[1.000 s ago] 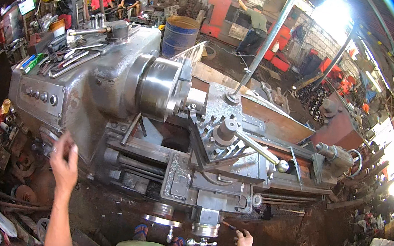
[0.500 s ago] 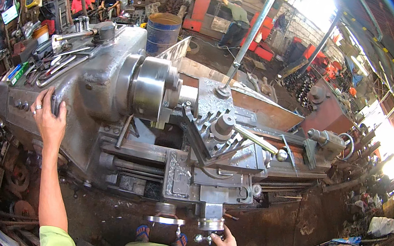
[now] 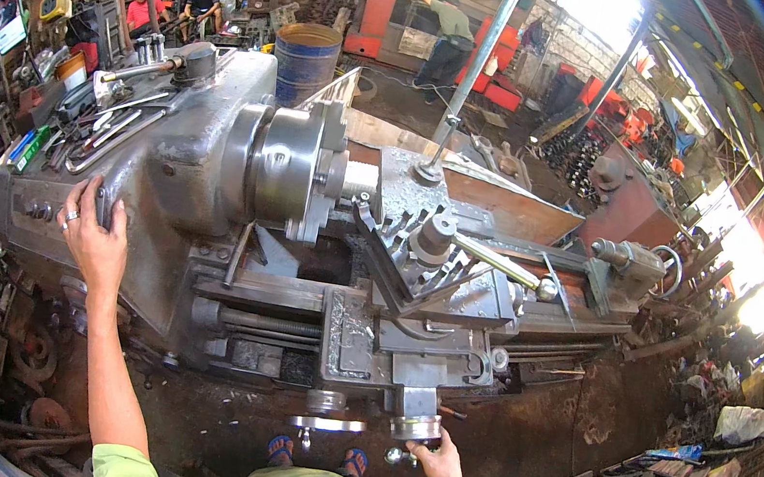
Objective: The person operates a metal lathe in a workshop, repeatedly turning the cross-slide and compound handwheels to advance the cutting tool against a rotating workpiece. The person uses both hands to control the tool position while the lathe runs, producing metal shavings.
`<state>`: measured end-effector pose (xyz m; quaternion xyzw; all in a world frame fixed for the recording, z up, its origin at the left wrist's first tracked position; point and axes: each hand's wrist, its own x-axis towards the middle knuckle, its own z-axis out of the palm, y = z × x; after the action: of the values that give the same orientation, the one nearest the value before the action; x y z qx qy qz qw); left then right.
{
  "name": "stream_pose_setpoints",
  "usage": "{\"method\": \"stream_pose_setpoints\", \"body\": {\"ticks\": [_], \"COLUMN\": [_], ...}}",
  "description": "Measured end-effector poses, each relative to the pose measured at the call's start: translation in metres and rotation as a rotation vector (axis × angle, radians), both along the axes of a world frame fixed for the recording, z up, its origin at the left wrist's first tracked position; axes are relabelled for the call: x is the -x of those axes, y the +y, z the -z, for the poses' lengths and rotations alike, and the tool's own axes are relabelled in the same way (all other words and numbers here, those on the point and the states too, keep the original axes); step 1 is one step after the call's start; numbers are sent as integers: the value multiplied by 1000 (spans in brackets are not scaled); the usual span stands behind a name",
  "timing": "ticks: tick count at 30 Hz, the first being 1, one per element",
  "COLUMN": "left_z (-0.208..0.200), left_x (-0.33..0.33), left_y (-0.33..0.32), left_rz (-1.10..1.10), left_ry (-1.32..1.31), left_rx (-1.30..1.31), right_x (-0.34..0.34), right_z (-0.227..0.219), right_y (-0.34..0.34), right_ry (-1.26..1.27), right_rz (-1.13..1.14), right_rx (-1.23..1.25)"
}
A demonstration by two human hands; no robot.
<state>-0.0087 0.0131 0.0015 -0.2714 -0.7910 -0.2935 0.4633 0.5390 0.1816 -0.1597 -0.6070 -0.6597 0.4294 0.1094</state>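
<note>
My left hand [image 3: 98,243] reaches to the front of the lathe's headstock [image 3: 186,172]. Its thumb and fingers close around a short dark lever [image 3: 105,205]. At the bottom centre, my right hand [image 3: 440,463] grips the rim of the round metal cross-slide handwheel [image 3: 415,427], which has ball-ended handles. To the left of that wheel is a larger carriage handwheel [image 3: 327,423], touched by neither hand. The shiny chuck [image 3: 285,166] shows its stepped jaws, with a pale threaded-looking cylinder [image 3: 361,177] beside it. A tool post [image 3: 436,236] with a long handle stands on the carriage.
Wrenches and rods [image 3: 119,128] lie on the headstock. The tailstock [image 3: 627,263] sits on the bed at right. A blue drum [image 3: 305,62] stands behind the lathe. Farther back, a person [image 3: 451,29] reaches up at a red machine, and two people sit at upper left.
The chuck has turned, its jaws now sticking out above and below. The carriage handwheel's handle has shifted left. Both hands keep their places on the lathe; the view has shifted slightly.
</note>
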Motion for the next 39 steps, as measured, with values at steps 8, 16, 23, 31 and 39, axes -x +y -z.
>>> {"method": "stream_pose_setpoints", "body": {"ticks": [8,16,23,31,39], "left_z": [2,2,3,3,6], "left_x": [2,3,6,7,10], "left_y": [-1,-2,-3,-4,-5], "left_rz": [-5,1,9,-4,-2], "left_ry": [-9,-29,-10,-2,-12], "left_rx": [0,-5,-11,10,1], "right_x": [-2,-6,-9,-8,-10], "right_z": [5,16,26,21,30], "right_y": [2,4,6,5,8], "right_ry": [33,53,83,87,84], "right_rz": [16,23,29,35,42], "right_rx": [45,46,42,44,30]}}
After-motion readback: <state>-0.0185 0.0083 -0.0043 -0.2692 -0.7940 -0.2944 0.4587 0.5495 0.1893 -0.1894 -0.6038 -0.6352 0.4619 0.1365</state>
